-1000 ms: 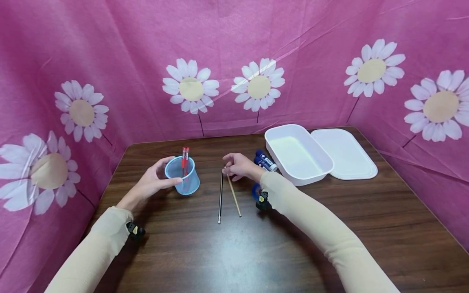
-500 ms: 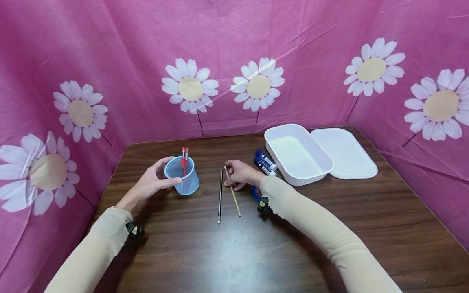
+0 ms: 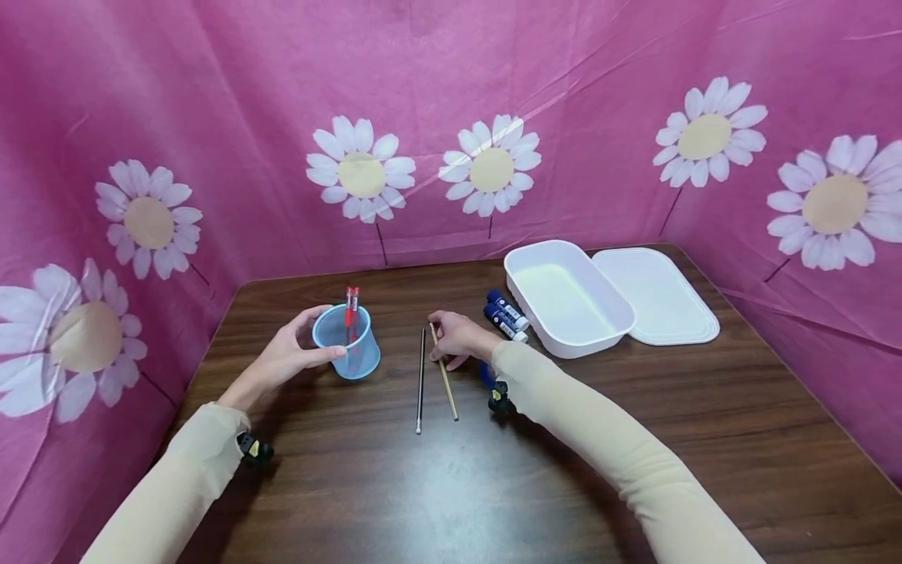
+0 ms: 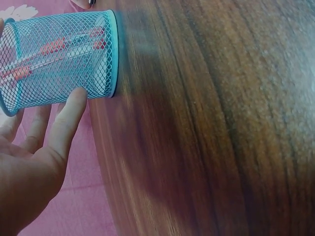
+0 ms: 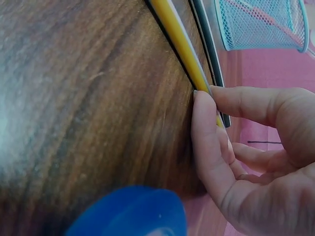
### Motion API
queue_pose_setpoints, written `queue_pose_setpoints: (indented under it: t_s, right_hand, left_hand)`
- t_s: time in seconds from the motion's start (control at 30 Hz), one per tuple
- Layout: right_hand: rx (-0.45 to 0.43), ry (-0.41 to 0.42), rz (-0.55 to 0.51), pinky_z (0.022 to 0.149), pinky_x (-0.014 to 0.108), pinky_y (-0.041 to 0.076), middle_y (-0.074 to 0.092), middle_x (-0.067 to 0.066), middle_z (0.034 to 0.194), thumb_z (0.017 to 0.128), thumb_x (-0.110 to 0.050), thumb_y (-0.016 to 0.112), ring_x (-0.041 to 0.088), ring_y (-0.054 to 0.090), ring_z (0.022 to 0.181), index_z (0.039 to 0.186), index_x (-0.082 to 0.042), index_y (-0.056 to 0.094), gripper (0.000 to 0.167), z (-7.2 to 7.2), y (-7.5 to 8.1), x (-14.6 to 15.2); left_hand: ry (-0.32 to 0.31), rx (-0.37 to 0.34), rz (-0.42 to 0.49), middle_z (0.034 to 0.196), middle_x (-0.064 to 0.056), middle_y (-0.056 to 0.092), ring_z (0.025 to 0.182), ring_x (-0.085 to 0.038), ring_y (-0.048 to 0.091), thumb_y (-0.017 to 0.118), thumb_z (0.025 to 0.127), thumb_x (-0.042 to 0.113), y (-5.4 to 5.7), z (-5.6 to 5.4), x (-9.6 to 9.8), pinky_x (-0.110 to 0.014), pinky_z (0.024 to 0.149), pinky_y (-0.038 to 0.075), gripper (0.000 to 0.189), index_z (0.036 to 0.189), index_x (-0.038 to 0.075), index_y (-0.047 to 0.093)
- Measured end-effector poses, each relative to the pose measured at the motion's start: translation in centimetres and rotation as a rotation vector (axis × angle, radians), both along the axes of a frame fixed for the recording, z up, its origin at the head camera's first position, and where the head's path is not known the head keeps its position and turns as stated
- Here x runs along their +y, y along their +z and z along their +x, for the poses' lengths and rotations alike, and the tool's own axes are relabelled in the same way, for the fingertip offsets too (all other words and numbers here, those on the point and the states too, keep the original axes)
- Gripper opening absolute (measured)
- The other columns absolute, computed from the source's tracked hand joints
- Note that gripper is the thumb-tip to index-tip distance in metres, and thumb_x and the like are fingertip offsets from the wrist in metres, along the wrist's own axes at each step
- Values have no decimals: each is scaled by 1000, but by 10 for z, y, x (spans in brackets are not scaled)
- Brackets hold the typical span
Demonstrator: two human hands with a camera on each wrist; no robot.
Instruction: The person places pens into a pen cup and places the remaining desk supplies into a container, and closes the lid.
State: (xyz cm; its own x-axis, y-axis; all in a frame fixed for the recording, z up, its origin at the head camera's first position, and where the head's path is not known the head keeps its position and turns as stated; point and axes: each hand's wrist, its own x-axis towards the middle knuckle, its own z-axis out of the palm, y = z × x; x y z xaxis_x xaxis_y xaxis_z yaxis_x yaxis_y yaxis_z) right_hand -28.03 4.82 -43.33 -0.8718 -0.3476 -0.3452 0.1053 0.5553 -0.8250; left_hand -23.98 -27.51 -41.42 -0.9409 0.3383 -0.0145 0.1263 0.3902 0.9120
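Observation:
My left hand holds a light-blue mesh pen cup, thumb in front and fingers behind it. Two red-capped pens lean inside the cup. At the table's middle, my right hand pinches a yellow pencil near its far end, between thumb and fingers. The right wrist view shows the fingertips right on the yellow pencil. Just left of it lies a black pencil, roughly parallel. In the left wrist view the mesh cup has my left fingers along its side.
Two blue glue sticks lie right of my right hand, beside a white plastic box. Its flat white lid is farther right. A blue round object sits under my right wrist, mostly hidden in the head view. A pink flowered cloth hangs behind.
My right hand has shifted slightly right and down from the pencils' far tips and now pinches the yellow pencil. My left hand stays on the cup. The head view has shifted slightly.

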Motion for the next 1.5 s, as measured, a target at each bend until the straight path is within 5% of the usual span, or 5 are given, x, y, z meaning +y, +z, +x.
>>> queue_pose_setpoints:
  t_s: [0.7,0.93,1.13,1.5]
  right_hand:
    - [46,39,130,54,35,60,55,16,105,83,8,68,25,64,82,153,-7,38,78,-2,4,4]
    - [6,57,76,57,37,61,54,17,108,84,8,65,25,64,84,155,-4,34,78,-3,8,5]
    - [-59,65,-25,58,41,62,49,11,87,82,12,59,20,58,71,155,-2,30,80,-7,12,9]
    - [-169,57,-133,64,44,62,57,16,90,86,8,58,24,61,72,152,-6,34,72,-15,34,9]
  left_hand:
    - [-9,-22,21,136,-16,55,108,-29,55,82,89,26,-4,-5,7,-32,79,56,78,152,16,39]
    - [-4,-29,19,137,-14,55,113,-29,55,82,88,27,-3,-4,6,-30,83,57,79,153,17,38]
    - [-7,-29,31,138,-15,54,113,-30,55,82,89,25,-2,-5,4,-30,82,57,78,153,16,38]
    - [4,-20,13,135,-15,55,109,-28,55,82,88,25,-1,-1,0,-30,81,57,78,152,15,39]
